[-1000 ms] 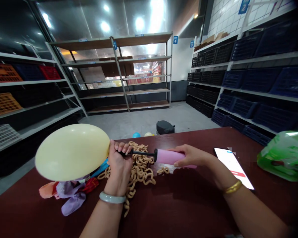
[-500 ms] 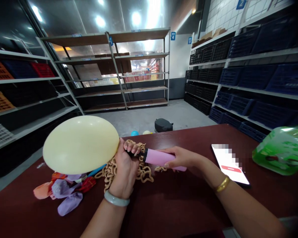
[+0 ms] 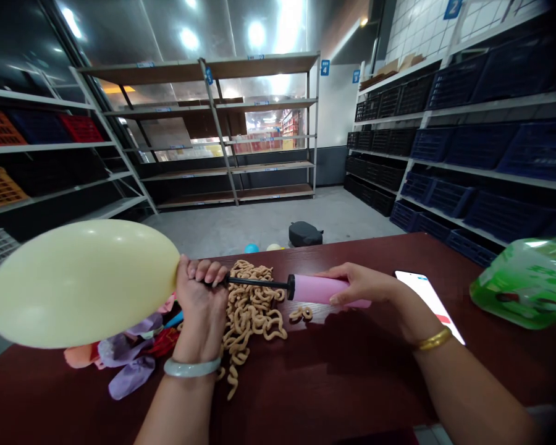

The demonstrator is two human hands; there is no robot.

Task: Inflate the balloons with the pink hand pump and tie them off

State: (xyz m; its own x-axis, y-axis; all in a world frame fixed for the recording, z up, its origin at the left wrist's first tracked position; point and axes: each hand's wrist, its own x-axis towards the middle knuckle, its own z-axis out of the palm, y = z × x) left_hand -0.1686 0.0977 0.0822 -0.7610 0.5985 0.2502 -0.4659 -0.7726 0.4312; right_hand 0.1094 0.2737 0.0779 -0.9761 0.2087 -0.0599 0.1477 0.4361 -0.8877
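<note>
A large pale yellow balloon (image 3: 83, 281), swollen with air, sits at the left against my left hand (image 3: 200, 293). That hand is closed around the black end of a balloon pump, and the balloon's neck is hidden in its grip. The pump's thin black rod (image 3: 259, 282) stretches out between my hands. My right hand (image 3: 364, 285) wraps the pump's pink barrel (image 3: 312, 288). Beneath the rod lies a heap of tan, curly cord-like pieces (image 3: 252, 303). Limp purple, red and peach balloons (image 3: 130, 358) rest below the yellow one.
On the dark red table (image 3: 333, 383), a lit phone (image 3: 429, 303) and a green plastic jug (image 3: 521, 284) stand to the right. Beyond the table are a black bag-like object (image 3: 306, 234) on the floor and shelves (image 3: 269, 167). Blue crates (image 3: 458, 148) line the right side.
My left hand and the yellow balloon have moved left, and the balloon looks bigger. The pump's rod has slid out of the barrel, while my right hand has shifted slightly right.
</note>
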